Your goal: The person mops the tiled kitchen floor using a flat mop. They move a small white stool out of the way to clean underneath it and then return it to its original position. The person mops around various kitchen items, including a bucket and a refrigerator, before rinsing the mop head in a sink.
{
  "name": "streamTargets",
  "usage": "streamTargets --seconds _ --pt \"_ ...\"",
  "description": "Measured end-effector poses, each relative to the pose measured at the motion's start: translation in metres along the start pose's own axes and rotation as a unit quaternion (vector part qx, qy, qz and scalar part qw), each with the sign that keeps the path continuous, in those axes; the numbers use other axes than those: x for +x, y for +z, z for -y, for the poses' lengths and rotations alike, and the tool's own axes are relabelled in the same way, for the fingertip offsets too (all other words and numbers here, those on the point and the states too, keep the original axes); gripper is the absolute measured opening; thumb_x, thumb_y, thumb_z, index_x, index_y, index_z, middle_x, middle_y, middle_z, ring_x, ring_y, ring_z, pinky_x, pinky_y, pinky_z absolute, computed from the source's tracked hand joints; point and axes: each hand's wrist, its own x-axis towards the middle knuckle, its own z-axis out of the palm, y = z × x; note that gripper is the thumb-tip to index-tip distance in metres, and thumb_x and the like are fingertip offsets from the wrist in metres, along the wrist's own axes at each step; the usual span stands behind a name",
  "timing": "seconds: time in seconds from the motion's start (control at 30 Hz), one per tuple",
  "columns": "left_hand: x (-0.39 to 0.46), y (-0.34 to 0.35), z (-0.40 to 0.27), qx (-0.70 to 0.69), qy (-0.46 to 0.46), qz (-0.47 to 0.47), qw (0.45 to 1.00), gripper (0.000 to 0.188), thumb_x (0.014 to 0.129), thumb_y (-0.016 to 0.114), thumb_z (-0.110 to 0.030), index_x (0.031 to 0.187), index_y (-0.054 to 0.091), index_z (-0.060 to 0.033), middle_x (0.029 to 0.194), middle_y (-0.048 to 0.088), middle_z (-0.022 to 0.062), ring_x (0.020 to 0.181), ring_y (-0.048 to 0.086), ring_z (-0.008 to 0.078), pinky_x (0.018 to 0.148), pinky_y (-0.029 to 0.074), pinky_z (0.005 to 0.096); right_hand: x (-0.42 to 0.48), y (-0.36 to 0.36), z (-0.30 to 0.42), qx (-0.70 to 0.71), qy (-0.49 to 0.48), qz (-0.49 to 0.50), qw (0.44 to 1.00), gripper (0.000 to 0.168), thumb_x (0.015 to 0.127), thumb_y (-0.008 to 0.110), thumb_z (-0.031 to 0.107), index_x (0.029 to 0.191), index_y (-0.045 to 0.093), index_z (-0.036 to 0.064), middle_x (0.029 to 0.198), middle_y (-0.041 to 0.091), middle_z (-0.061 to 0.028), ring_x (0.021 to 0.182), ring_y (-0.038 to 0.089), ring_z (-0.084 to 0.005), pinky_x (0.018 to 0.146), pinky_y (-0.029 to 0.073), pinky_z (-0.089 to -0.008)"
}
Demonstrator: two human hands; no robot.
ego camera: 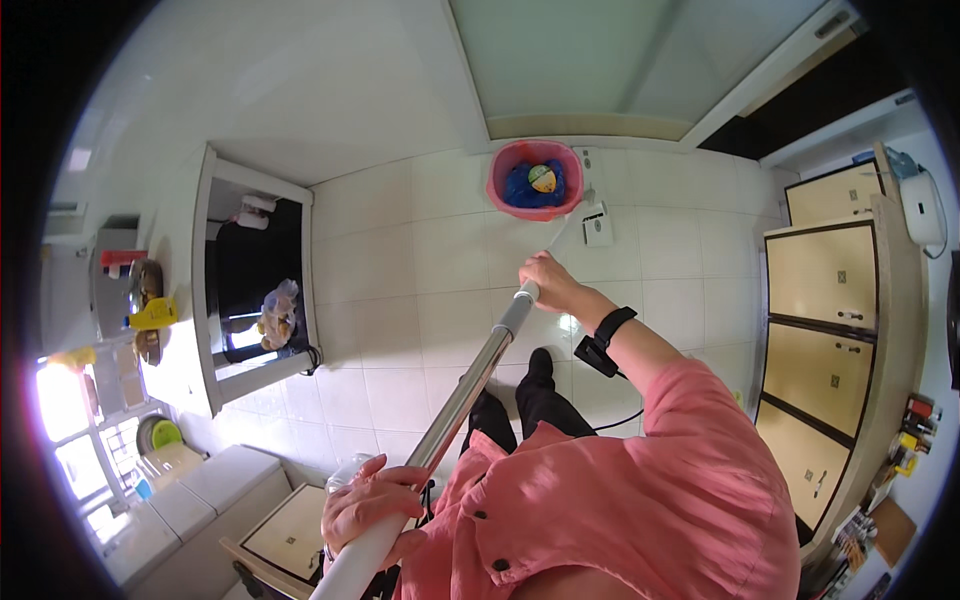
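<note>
In the head view, a long mop-like pole (465, 390) of shiny metal and white plastic slants from the lower left up to the floor. My left hand (373, 506) wraps around its thick white upper end. Further down, my right hand (551, 281) grips the white lower section. A black band with a small device (597, 355) is strapped on my right forearm. The pole ends at a white flat head (598, 229) on the tiles. Right beside that head stands a pink plastic bin (499, 199) with a blue bag (523, 191) and a round yellow-green item (542, 178) in it.
Pale tiles (450, 259) cover the floor around my feet (540, 364). On the left stands a white-framed unit (307, 262) holding a plastic bag (279, 300). Cream cabinets (821, 277) line the right side. A frosted door panel (570, 60) rises behind the bin.
</note>
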Motion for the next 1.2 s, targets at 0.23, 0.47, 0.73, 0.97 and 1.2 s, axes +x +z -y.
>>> streamTargets --seconds 0.23,0.47,0.73,0.97,1.2 --pt "-0.016 -0.021 -0.020 0.066 0.015 0.020 0.998 0.029 0.058 0.074 -0.017 0.079 0.056 -0.0077 0.066 0.062 0.0018 0.076 0.066 0.0262 0.074 0.049 0.0392 0.015 -0.002 0.037 0.042 0.011 0.125 0.991 0.009 0.060 0.060 0.005 0.061 0.053 0.010 0.066 0.056 -0.0088 0.071 0.053 -0.0295 0.075 0.040 -0.0356" --pt "-0.044 -0.032 -0.051 0.086 -0.005 -0.108 0.990 0.024 0.073 0.065 -0.025 0.077 0.053 -0.0052 0.055 0.056 0.0016 0.062 0.063 0.0233 0.066 0.049 0.0363 0.034 0.021 0.092 0.037 -0.005 0.243 0.969 0.006 0.061 0.060 0.006 0.064 0.055 0.009 0.069 0.058 -0.0103 0.080 0.054 -0.0323 0.074 0.043 -0.0368" --pt "-0.059 -0.045 -0.031 0.048 0.034 -0.152 0.987 0.030 0.079 0.065 -0.031 0.072 0.054 -0.0028 0.051 0.051 0.0030 0.054 0.059 0.0226 0.053 0.048 0.0314 0.033 0.019 0.105 0.070 -0.013 0.180 0.981 0.008 0.064 0.060 0.007 0.069 0.055 0.009 0.072 0.058 -0.0097 0.082 0.054 -0.0325 0.075 0.044 -0.0378" --pt "-0.065 -0.016 0.023 -0.106 -0.110 -0.197 0.969 0.045 0.074 0.067 -0.037 0.090 0.057 0.0035 0.069 0.055 0.0093 0.074 0.059 0.0237 0.080 0.048 0.0436 0.025 0.035 0.070 0.047 0.063 -0.049 0.996 0.017 0.061 0.063 0.004 0.075 0.053 0.008 0.075 0.055 -0.0095 0.083 0.051 -0.0333 0.072 0.043 -0.0396" --pt "-0.108 -0.031 0.032 -0.104 -0.211 -0.194 0.952 0.050 0.072 0.070 -0.039 0.094 0.057 0.0037 0.073 0.056 0.0086 0.085 0.060 0.0265 0.086 0.044 0.0426 0.038 0.084 0.052 -0.060 0.113 0.264 0.956 0.019 0.060 0.065 0.006 0.075 0.056 0.012 0.080 0.056 -0.0056 0.089 0.051 -0.0300 0.070 0.045 -0.0412"
